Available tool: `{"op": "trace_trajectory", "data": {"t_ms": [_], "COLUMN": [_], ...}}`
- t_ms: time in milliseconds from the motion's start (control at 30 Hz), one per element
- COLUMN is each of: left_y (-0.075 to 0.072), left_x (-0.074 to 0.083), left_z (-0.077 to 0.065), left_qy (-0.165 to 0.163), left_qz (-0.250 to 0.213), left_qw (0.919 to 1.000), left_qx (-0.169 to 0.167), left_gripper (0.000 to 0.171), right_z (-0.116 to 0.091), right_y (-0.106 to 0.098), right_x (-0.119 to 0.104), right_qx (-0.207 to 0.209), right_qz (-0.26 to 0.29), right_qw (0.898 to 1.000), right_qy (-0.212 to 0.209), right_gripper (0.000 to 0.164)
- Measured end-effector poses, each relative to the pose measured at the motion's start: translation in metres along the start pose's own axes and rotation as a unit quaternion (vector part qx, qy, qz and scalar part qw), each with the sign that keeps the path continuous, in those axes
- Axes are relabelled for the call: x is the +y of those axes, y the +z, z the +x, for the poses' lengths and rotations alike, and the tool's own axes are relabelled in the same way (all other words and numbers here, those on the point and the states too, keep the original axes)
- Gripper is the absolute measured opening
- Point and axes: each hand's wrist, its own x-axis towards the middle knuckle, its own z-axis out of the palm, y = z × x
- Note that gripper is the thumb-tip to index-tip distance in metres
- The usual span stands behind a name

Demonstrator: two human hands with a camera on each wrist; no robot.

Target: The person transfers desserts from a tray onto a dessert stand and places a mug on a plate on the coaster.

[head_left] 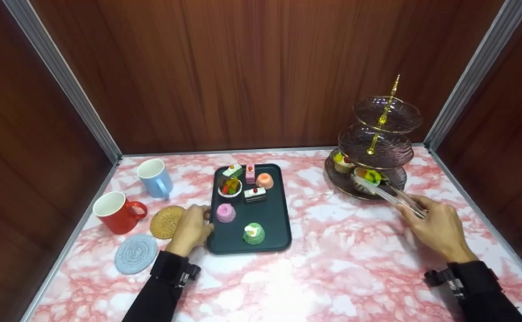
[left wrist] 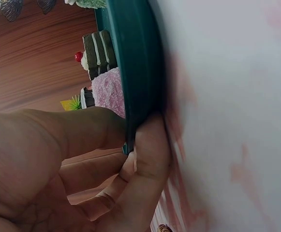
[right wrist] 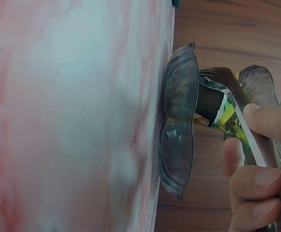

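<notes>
My left hand (head_left: 191,229) pinches the left rim of a dark green tray (head_left: 272,214); in the left wrist view the thumb is above the rim and a finger beneath it. Several small toy cakes stand on the tray, among them a pink one (head_left: 226,213) near that hand and a green one (head_left: 253,234) in front. At the right, my right hand (head_left: 437,226) holds metal tongs (head_left: 382,193). Their tips are around a fruit-topped cup cake (head_left: 370,175) on the bottom plate of a three-tier stand (head_left: 330,178). Whether it touches the plate, I cannot tell.
Another cupcake (head_left: 342,164) sits on the stand's bottom plate. A blue mug (head_left: 154,178), a red mug (head_left: 116,213), a woven coaster (head_left: 164,223) and a grey coaster (head_left: 136,254) are at the left. Wooden panels (head_left: 261,76) enclose the marbled table (head_left: 332,268).
</notes>
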Motion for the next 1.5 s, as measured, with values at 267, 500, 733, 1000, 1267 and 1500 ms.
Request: {"op": "trace_trajectory", "data": {"t_ms": [267, 500, 733, 1000, 1267, 1500], "left_y": [0.001, 0.0, 0.001, 0.001, 0.001, 0.0], "left_x": [0.0, 0.0, 0.0, 0.0, 0.002, 0.002], "left_z": [0.0, -0.001, -0.001, 0.0, 0.002, 0.001], "left_qy": [-0.012, -0.003, 0.003, -0.001, -0.001, -0.009], "left_qz": [0.001, 0.001, 0.007, 0.006, 0.002, -0.004], "left_qw": [0.9999, 1.0, 1.0, 1.0, 1.0, 0.9999], "left_qx": [-0.005, -0.001, 0.004, 0.006, -0.004, -0.002], "left_gripper": [0.049, 0.049, 0.046, 0.045, 0.046, 0.047], "right_z": [0.001, 0.004, 0.013, 0.019, 0.016, 0.023], "right_y": [-0.006, -0.007, -0.007, 0.002, 0.006, 0.004], "right_x": [0.01, 0.019, 0.023, 0.025, 0.027, 0.022], "right_qx": [-0.002, -0.001, -0.012, -0.03, -0.035, -0.018], "right_qz": [-0.028, -0.037, -0.042, -0.043, -0.044, -0.029], "right_qw": [0.999, 0.997, 0.993, 0.989, 0.986, 0.989], "right_qy": [0.031, 0.062, 0.107, 0.139, 0.158, 0.143], "right_gripper": [0.046, 0.05, 0.057, 0.062, 0.068, 0.068]}}
